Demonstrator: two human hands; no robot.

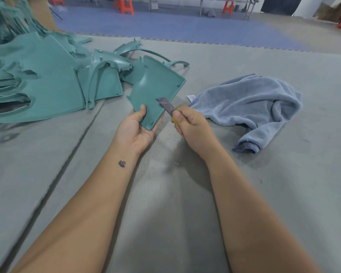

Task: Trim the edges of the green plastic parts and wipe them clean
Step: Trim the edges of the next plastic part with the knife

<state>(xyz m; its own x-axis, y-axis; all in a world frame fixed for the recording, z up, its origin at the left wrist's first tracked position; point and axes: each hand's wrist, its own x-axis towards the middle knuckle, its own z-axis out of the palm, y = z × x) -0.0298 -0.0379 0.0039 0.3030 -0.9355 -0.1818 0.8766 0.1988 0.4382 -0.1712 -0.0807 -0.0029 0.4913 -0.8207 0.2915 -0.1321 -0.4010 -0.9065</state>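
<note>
Two bare hands trim one green plastic part over a grey mat.

Nearest, the left hand grasps the green panel by its lower corner; the right hand clenches a blade laid on the panel's right edge; trimming seems underway, and the next move probably calls for a steady scrape along that rim; beyond lie a blue cloth and a pile of green parts; no containers are visible.

Head view looks down, close over hands
</note>
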